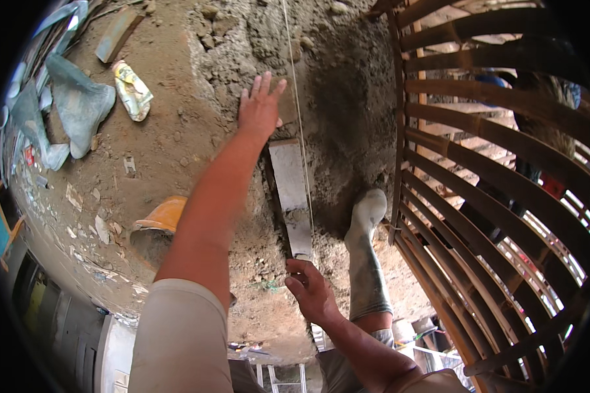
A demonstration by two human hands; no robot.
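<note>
My left hand is spread open, palm down, over the soil just beyond a row of pale grey bricks. These lie end to end in the dirt, along a taut string that runs away from me. By the near end of the row my right hand is closed, fingers curled and thumb near the index finger. Whatever is between those fingertips, if anything, cannot be made out. A small pale piece shows beside the fingertips.
My muddy boot stands right of the bricks. A slatted bamboo fence rises along the right, with a person partly visible behind it. Leftward lie an orange bowl-shaped container, a crumpled bag, grey boots and a wooden block.
</note>
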